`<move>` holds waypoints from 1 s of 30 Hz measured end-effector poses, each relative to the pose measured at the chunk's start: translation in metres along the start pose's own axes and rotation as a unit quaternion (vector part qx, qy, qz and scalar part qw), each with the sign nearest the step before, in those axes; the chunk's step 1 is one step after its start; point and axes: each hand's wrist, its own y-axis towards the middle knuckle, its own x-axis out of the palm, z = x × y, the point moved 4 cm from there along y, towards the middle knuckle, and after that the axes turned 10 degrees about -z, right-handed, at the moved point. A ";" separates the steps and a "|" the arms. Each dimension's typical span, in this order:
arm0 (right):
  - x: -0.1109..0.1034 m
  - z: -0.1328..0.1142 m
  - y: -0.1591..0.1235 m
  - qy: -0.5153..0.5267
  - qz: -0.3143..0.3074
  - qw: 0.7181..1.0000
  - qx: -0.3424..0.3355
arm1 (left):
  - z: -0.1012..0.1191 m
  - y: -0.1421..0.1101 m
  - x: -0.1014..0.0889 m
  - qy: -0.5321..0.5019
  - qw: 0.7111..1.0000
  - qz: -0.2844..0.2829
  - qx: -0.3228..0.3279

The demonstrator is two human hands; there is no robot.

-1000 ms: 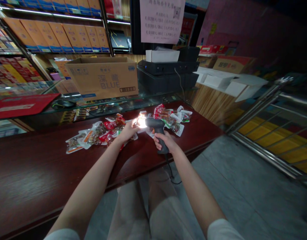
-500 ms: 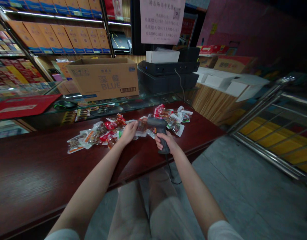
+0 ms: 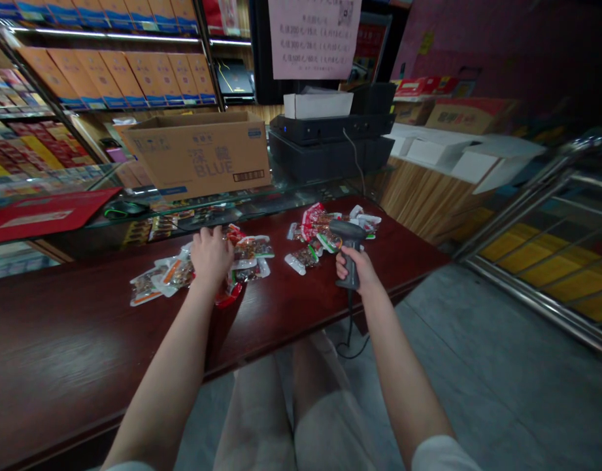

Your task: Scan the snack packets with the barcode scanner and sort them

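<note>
Two loose piles of small snack packets lie on a dark red wooden counter (image 3: 60, 340). My left hand (image 3: 211, 255) rests palm down on the left pile of packets (image 3: 168, 275), fingers curled over them. A few packets (image 3: 251, 252) lie just right of that hand. My right hand (image 3: 353, 265) grips the handle of a dark handheld barcode scanner (image 3: 347, 242), held upright with its head over the near edge of the right pile (image 3: 325, 229). The scanner's cable (image 3: 350, 327) hangs down off the counter edge.
Behind the counter a glass shelf (image 3: 207, 206) carries a cardboard box (image 3: 197, 154), a computer mouse (image 3: 119, 209) and a red mat (image 3: 40, 212). A black printer (image 3: 330, 137) stands further back. Shelves of boxed goods (image 3: 109, 72) fill the left; a metal railing (image 3: 540, 196) runs at right.
The scanner's light has gone out. My left hand moved left from beside the scanner onto the left pile. My right hand carried the scanner to the right, near the right pile.
</note>
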 end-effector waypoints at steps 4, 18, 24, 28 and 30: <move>-0.003 0.005 0.000 -0.001 0.021 1.000 0.006 | 0.038 -0.007 0.015 -0.082 0.987 -0.037 0.130; -0.009 0.005 -0.006 0.034 0.032 0.999 -0.027 | 0.120 -0.017 0.073 -0.227 0.914 -0.224 0.252; -0.007 0.006 -0.008 0.026 0.029 0.999 -0.022 | 0.103 -0.014 0.064 -0.248 0.904 -0.233 0.260; -0.007 0.006 -0.008 0.014 0.024 0.999 -0.018 | 0.096 -0.008 0.071 -0.296 0.881 -0.279 0.244; -0.007 0.006 -0.007 0.010 0.018 1.000 -0.016 | 0.091 -0.005 0.074 -0.338 0.858 -0.307 0.236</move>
